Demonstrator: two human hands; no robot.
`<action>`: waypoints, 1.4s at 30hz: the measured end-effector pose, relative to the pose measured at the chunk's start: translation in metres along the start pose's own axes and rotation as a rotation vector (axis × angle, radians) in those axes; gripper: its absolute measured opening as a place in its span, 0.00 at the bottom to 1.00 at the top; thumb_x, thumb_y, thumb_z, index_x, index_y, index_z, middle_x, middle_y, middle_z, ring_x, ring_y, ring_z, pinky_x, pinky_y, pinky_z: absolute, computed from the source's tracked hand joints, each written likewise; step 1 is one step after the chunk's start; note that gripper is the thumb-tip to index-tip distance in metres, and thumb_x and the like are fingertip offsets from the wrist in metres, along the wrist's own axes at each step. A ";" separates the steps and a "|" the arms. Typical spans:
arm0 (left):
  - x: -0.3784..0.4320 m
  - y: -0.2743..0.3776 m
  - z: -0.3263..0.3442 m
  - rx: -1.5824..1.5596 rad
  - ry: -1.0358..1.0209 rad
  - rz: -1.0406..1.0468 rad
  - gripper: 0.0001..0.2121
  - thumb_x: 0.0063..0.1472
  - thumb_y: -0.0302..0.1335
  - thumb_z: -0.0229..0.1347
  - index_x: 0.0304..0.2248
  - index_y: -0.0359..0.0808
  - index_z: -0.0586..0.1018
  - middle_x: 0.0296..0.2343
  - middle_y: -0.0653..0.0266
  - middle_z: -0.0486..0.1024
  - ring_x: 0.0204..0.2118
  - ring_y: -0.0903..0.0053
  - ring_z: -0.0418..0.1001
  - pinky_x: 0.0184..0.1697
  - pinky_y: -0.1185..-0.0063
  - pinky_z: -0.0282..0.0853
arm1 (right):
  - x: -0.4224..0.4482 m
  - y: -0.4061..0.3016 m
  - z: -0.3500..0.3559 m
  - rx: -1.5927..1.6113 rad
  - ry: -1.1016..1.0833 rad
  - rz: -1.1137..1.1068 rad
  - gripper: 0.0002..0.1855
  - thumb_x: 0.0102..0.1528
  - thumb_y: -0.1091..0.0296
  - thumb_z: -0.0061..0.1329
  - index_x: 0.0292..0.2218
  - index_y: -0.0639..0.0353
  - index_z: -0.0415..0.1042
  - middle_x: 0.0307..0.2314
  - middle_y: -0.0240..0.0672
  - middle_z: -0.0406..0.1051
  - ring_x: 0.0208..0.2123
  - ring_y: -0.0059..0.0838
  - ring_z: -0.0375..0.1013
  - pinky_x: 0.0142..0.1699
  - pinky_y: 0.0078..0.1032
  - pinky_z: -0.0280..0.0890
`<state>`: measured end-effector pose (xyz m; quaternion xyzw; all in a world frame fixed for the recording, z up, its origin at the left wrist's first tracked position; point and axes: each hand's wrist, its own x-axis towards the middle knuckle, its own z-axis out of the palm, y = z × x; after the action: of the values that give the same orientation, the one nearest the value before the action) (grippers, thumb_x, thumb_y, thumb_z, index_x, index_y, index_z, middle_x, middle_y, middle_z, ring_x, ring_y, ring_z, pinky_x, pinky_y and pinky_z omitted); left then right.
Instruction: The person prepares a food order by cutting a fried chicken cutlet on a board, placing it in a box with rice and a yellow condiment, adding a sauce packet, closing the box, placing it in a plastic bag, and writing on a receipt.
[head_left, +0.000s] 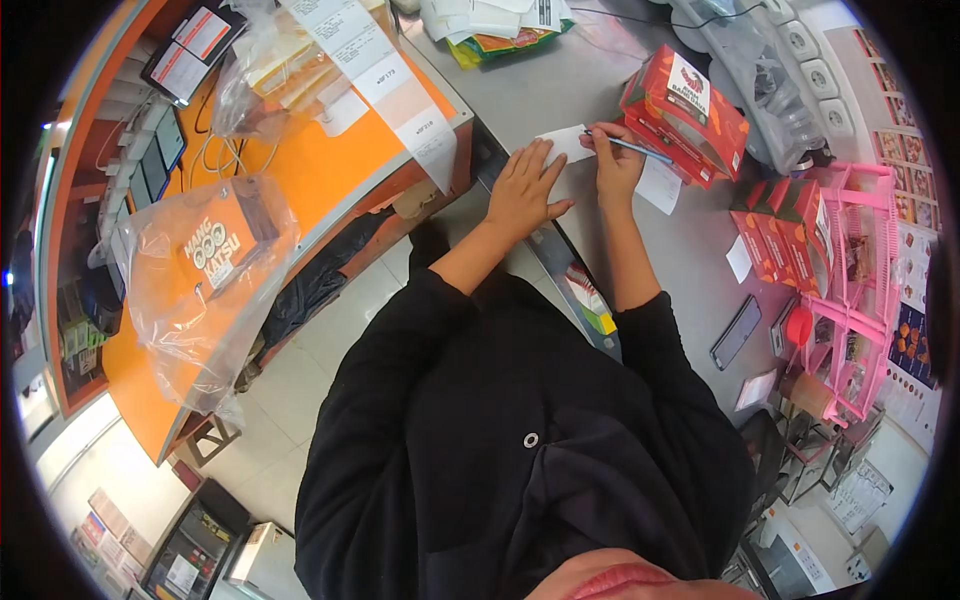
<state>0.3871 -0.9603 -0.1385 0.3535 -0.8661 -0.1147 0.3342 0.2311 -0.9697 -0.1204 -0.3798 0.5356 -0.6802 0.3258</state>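
Note:
A small white slip of paper (568, 144) lies on the grey metal counter (540, 97). My left hand (527, 187) rests flat beside and partly on the slip, fingers apart, holding nothing. Between the fingertips of my right hand (616, 165) is a blue pen (637, 146), its one end at the slip's right edge. Just right of that hand stand red printed food boxes (682, 112), and another white paper slip (660, 187) lies under their near edge.
An orange counter (352, 165) at the left bears a plastic-bagged box (214, 247) and hanging printed receipts (390, 79). On the right are more red boxes (784, 236), a pink plastic rack (855, 285) and a smartphone (736, 332). A drawer (577, 289) edge runs before me.

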 end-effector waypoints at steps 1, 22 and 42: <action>-0.001 -0.001 0.000 0.000 0.003 -0.006 0.30 0.45 0.45 0.58 0.46 0.36 0.69 0.48 0.54 0.62 0.54 0.62 0.57 0.55 0.67 0.53 | 0.002 0.002 0.000 -0.017 -0.016 -0.005 0.05 0.53 0.76 0.48 0.33 0.64 0.66 0.26 0.34 0.69 0.25 0.21 0.71 0.32 0.17 0.67; -0.005 0.002 -0.004 -0.001 -0.143 -0.058 0.31 0.47 0.47 0.55 0.45 0.31 0.67 0.49 0.52 0.60 0.54 0.59 0.55 0.57 0.65 0.48 | 0.016 0.034 0.004 -0.170 -0.109 -0.120 0.08 0.51 0.78 0.49 0.31 0.61 0.62 0.24 0.29 0.62 0.27 0.19 0.66 0.33 0.17 0.66; 0.008 0.008 -0.009 -0.046 -0.365 -0.161 0.32 0.49 0.47 0.52 0.47 0.29 0.66 0.51 0.50 0.58 0.58 0.60 0.49 0.59 0.67 0.45 | 0.002 -0.053 0.008 -0.258 -0.135 -0.593 0.10 0.53 0.69 0.47 0.35 0.66 0.66 0.23 0.32 0.64 0.23 0.23 0.65 0.30 0.22 0.63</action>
<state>0.3849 -0.9596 -0.1247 0.3871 -0.8784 -0.2231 0.1695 0.2353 -0.9642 -0.0666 -0.6018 0.4606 -0.6452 0.0974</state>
